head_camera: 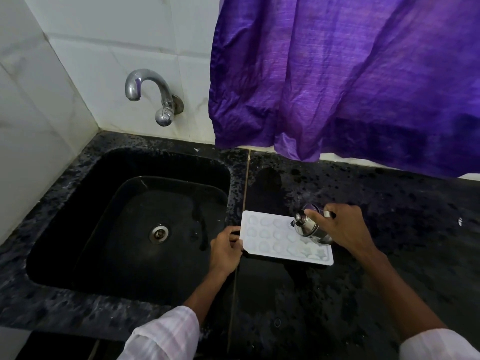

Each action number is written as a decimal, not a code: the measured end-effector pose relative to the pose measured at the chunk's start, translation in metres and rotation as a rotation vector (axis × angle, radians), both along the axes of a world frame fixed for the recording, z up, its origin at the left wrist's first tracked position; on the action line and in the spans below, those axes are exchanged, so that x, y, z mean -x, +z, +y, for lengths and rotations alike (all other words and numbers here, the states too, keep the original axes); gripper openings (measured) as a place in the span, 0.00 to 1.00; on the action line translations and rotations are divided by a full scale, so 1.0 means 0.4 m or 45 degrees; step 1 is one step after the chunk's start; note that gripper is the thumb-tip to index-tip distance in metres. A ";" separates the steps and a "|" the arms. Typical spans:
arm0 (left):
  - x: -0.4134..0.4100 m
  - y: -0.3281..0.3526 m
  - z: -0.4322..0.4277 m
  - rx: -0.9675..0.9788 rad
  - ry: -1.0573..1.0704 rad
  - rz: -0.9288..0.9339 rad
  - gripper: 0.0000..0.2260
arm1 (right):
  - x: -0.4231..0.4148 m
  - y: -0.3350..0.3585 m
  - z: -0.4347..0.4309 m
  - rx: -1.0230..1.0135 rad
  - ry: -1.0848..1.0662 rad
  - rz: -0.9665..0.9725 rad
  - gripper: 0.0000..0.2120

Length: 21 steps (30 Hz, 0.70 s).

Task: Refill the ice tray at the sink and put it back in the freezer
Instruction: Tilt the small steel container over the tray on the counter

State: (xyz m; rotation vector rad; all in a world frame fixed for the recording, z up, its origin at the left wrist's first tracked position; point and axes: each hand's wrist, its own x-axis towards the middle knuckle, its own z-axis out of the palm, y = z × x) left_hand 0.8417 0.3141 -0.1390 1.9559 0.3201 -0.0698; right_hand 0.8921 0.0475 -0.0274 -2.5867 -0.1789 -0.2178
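A white ice tray [265,237] with several shaped cavities lies flat on the black counter, just right of the sink [78,203]. My left hand [224,252] grips the tray's left edge. My right hand [340,228] holds a small steel cup [309,228], tilted with its mouth down over the right part of the tray. Whether water is running out of it is too faint to tell. The chrome tap [148,93] on the tiled wall behind the sink shows no stream.
The black speckled counter [389,268] stretches to the right and front. A purple curtain [350,74] hangs over the back of the counter, its hem almost touching it. White tiled walls close the left and back. The sink basin holds only its drain [159,233].
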 end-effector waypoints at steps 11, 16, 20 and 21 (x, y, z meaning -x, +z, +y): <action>0.002 -0.006 -0.006 -0.012 0.029 0.001 0.14 | 0.062 0.012 0.017 -0.050 0.010 0.018 0.28; 0.001 -0.006 -0.007 -0.022 0.029 0.011 0.14 | 0.077 0.019 0.029 -0.035 0.024 0.015 0.28; 0.003 -0.005 -0.008 -0.010 0.034 0.009 0.14 | 0.085 0.022 0.035 -0.006 0.034 0.013 0.28; 0.003 -0.004 -0.008 -0.006 0.036 0.012 0.14 | 0.087 0.022 0.035 -0.005 0.036 0.012 0.28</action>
